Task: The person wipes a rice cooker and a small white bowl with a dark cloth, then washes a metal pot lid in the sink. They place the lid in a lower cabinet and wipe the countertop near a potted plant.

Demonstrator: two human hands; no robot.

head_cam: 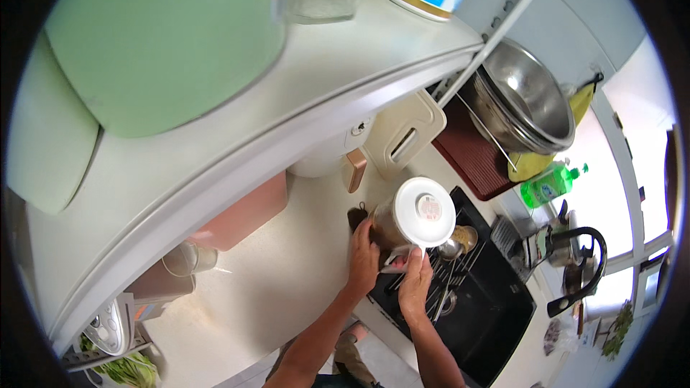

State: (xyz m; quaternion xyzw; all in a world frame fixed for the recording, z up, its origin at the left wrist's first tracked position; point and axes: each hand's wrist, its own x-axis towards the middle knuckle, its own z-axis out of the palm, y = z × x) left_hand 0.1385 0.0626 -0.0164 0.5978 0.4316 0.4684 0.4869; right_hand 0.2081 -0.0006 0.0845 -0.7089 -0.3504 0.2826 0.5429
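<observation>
A lidded jug with a round white lid is between my two hands, over the left end of the black sink. My right hand grips the jug's handle. Against the jug's side lies my left hand, its fingers curved around the wall. The jug's contents are hard to make out. Beside it, a metal ladle and a strainer-like utensil sit over a wire rack in the sink.
A white shelf with green containers crosses close overhead. Steel bowls, a cutting board and a green soap bottle stand behind. The black faucet arches at right. A glass stands left.
</observation>
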